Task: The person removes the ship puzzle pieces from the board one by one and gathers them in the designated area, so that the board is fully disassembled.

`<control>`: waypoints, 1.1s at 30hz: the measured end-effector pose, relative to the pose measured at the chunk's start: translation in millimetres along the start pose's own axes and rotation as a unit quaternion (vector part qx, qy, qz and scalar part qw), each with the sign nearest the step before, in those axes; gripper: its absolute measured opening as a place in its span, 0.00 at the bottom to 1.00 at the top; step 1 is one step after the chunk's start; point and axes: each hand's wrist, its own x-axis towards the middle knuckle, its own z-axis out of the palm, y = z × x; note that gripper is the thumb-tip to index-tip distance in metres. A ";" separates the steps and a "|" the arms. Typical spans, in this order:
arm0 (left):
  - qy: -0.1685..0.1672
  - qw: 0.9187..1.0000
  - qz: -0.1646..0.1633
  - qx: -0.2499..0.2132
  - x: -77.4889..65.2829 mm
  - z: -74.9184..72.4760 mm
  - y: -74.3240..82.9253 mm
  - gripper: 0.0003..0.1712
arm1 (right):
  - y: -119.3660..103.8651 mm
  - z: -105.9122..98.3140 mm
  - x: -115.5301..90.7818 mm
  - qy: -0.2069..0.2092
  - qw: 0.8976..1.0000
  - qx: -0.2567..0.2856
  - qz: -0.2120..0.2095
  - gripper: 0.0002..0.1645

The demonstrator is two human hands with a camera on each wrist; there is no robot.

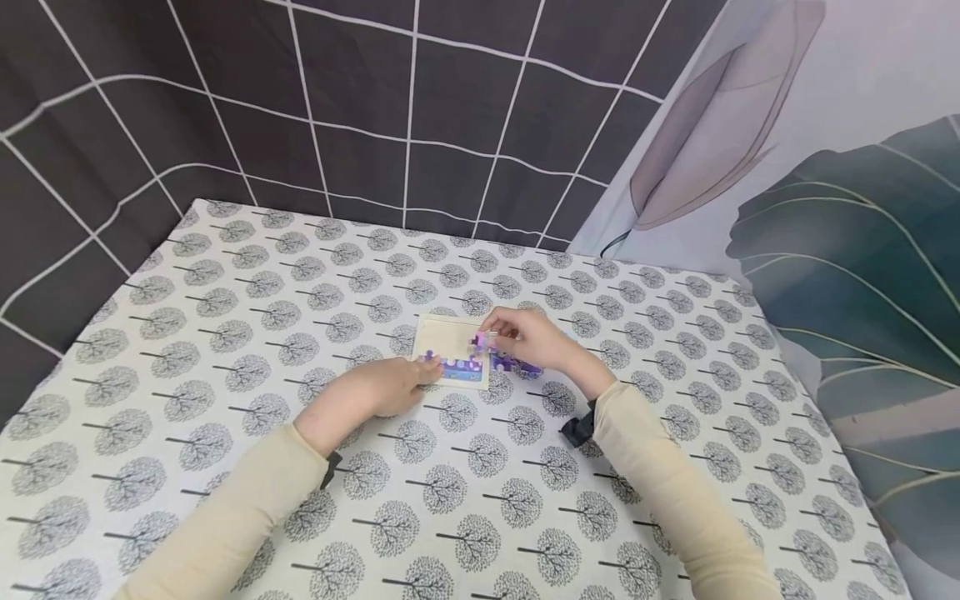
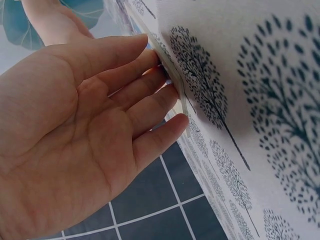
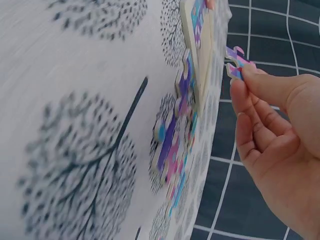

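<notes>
A shallow pale puzzle tray (image 1: 442, 337) lies on the table, its near part filled with purple and blue jigsaw pieces (image 1: 459, 369). My left hand (image 1: 382, 389) is at the tray's near left corner. Its fingers, extended and slightly bent in the left wrist view, touch the tray's edge (image 2: 176, 75). Over the tray's right side, my right hand (image 1: 534, 335) pinches a pink and purple jigsaw piece (image 3: 236, 62) between thumb and forefinger, raised above the tray. Loose jigsaw pieces (image 3: 172, 145) lie in an overlapping cluster just right of the tray, below the right hand.
A white cloth printed with grey trees (image 1: 480, 542) covers the table. Behind it hangs a dark curtain with a white grid (image 1: 360, 92). To the right is a leaf-patterned curtain (image 1: 862, 250), and a thin black cord (image 1: 615, 242) shows at the table's back edge.
</notes>
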 end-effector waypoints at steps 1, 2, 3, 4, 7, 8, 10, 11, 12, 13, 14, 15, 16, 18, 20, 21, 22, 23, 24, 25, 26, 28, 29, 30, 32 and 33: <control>0.000 1.000 0.002 0.000 0.0 0.0 0.1 0.28 | 1.3 -0.9 -2.1 0.004 1.000 -0.002 0.002 0.11; 0.000 1.000 0.003 0.000 0.0 0.0 0.2 0.28 | 2.6 -1.6 -4.4 0.007 1.000 0.000 0.004 0.11; -0.001 1.000 0.002 -0.001 -0.2 -0.1 0.3 0.28 | 3.7 -2.4 -6.6 0.008 1.000 0.003 0.005 0.12; -0.001 1.000 0.003 -0.003 -0.2 -0.1 0.3 0.28 | 5.0 -3.0 -8.9 0.009 1.000 0.006 0.007 0.12; -0.005 1.000 0.000 -0.007 0.0 -0.2 -0.4 0.28 | 8.7 -3.8 -14.7 0.010 1.000 0.009 0.017 0.12; -0.006 1.000 -0.001 -0.008 0.0 -0.1 -0.8 0.29 | 9.0 -4.3 -16.3 0.010 1.000 0.011 0.021 0.12; -0.007 1.000 0.002 -0.008 0.2 0.1 -1.3 0.29 | 11.1 -4.5 -19.6 0.010 1.000 0.011 0.026 0.13; -0.008 1.000 0.003 -0.009 0.0 0.1 -1.1 0.29 | 12.0 -4.6 -21.2 0.010 0.999 0.011 0.030 0.13; -0.008 1.000 0.003 -0.010 0.1 0.3 -1.0 0.29 | 13.1 -4.7 -23.0 0.010 0.999 0.011 0.035 0.13; -0.008 1.000 0.004 -0.010 0.0 0.3 -0.8 0.29 | 14.1 -4.9 -24.8 0.008 0.999 0.013 0.040 0.13; -0.008 1.000 0.005 -0.009 -0.2 0.2 -0.5 0.29 | 15.1 -5.2 -26.9 0.006 0.999 0.016 0.046 0.13; -0.008 1.000 0.006 -0.008 -0.4 0.1 -0.1 0.29 | 16.2 -5.4 -29.2 0.005 0.998 0.018 0.052 0.13; -0.009 1.000 0.005 -0.007 -0.6 0.0 0.2 0.29 | 16.9 -5.9 -31.6 0.004 0.998 0.020 0.056 0.13; -0.010 1.000 0.006 -0.002 -0.7 0.1 0.4 0.29 | 18.7 -7.2 -35.8 0.003 0.998 0.023 0.065 0.13; -0.010 1.000 0.008 0.004 -0.6 0.2 0.4 0.29 | 21.0 -8.6 -40.0 0.006 0.997 0.026 0.066 0.13; -0.010 1.000 0.009 0.006 -0.5 0.4 0.3 0.29 | 22.4 -9.2 -41.9 0.010 0.998 0.024 0.065 0.12; -0.010 1.000 0.009 0.008 -0.4 0.6 0.2 0.29 | 24.0 -9.7 -43.6 0.013 0.998 0.023 0.059 0.12; -0.010 1.000 0.010 0.009 -0.3 0.8 0.0 0.29 | 25.4 -10.2 -45.2 0.016 0.998 0.022 0.057 0.12; -0.009 1.000 0.009 0.010 -0.4 0.9 -0.3 0.29 | 26.8 -10.5 -46.7 0.018 0.998 0.021 0.053 0.13; -0.008 1.000 0.007 0.009 -0.6 0.9 -0.5 0.29 | 27.8 -11.1 -48.2 0.021 0.998 0.019 0.048 0.13; -0.007 1.000 0.006 0.008 -0.8 0.8 -0.6 0.29 | 28.6 -11.7 -49.7 0.021 0.999 0.020 0.046 0.13; -0.004 1.000 0.005 0.006 -1.3 0.6 -0.9 0.28 | 30.2 -12.8 -52.6 0.022 0.998 0.021 0.048 0.13; -0.002 1.000 0.005 0.005 -1.5 0.5 -1.1 0.28 | 30.8 -13.5 -54.2 0.022 0.998 0.022 0.052 0.14; -0.001 1.000 0.004 0.003 -1.8 0.2 -1.1 0.28 | 31.2 -14.4 -55.7 0.022 0.998 0.020 0.056 0.14; 0.001 1.000 0.005 0.000 -2.4 -0.4 -0.9 0.28 | 31.3 -16.7 -58.6 0.024 0.997 0.020 0.067 0.14; 0.002 1.000 0.005 0.002 -2.9 -0.7 -1.2 0.28 | 31.4 -17.7 -59.7 0.027 0.997 0.019 0.072 0.14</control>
